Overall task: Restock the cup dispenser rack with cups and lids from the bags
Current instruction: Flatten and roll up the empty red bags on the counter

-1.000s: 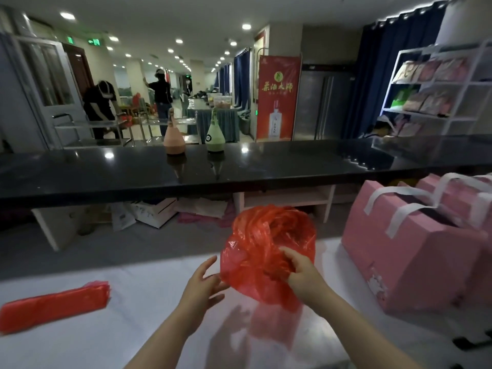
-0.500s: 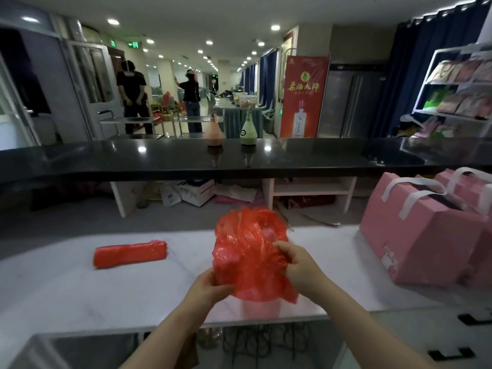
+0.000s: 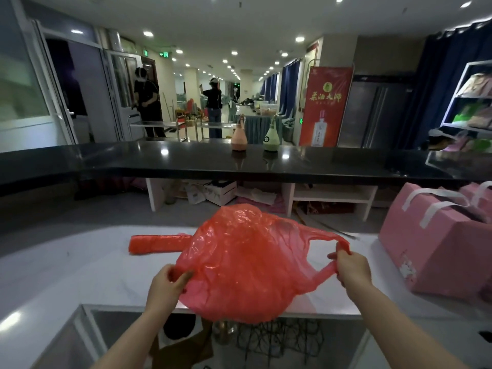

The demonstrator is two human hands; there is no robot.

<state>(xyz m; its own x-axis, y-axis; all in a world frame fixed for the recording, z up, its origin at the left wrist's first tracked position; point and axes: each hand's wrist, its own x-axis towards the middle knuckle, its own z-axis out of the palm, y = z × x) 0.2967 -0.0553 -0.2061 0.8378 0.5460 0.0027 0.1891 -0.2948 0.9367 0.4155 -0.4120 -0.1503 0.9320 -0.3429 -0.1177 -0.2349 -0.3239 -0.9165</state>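
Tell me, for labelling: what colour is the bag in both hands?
Translucent red bag, seen in the head view.

Red bag [image 3: 247,265] contents hidden; pink box [image 3: 426,251] cut off right.

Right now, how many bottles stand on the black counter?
2: a peach-coloured bottle on the left and a pale green bottle beside it, both mid-counter. None seems hidden.

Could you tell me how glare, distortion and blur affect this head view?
Head view: ceiling lights glare as bright spots on the black counter; wide-angle distortion bends that counter's edge and tilts the door frames at left; the edges smear, so the white shelf looks soft; the red plastic bag is translucent and glossy, held sharp between left hand and right hand.
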